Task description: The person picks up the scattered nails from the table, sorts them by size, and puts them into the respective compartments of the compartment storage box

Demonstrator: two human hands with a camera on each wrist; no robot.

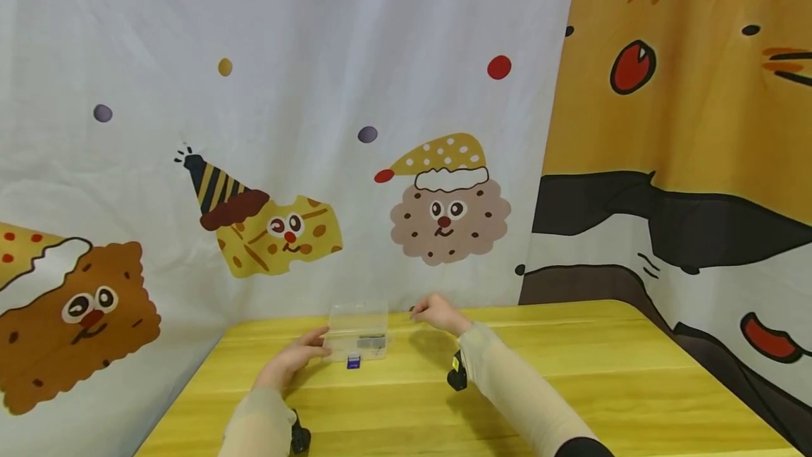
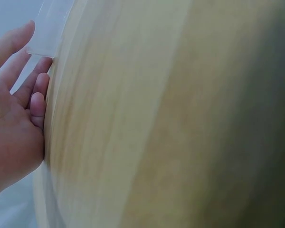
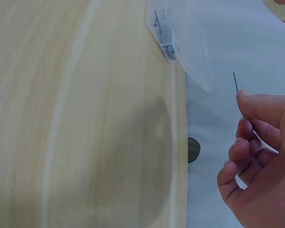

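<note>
A clear plastic box (image 1: 339, 353) stands near the table's far edge, its lid (image 1: 358, 317) raised at the back. Small dark metal pieces (image 3: 169, 51) lie inside it, too small to tell apart. Beside the box's left side is my left hand (image 1: 294, 358), fingers loosely extended; in the left wrist view its fingertips reach the corner of the box (image 2: 50, 35). To the right of the box and above the table, my right hand (image 1: 440, 314) pinches a thin dark nail-like pin (image 3: 235, 81) between thumb and forefinger, its tip pointing up in the right wrist view.
A small blue label (image 1: 353, 362) shows at the box's front edge. The yellow wood-grain table (image 1: 393, 407) ends at a white curtain (image 1: 355, 41) with cartoon prints, close behind the box. A black wrist camera (image 1: 457, 374) hangs under the right sleeve.
</note>
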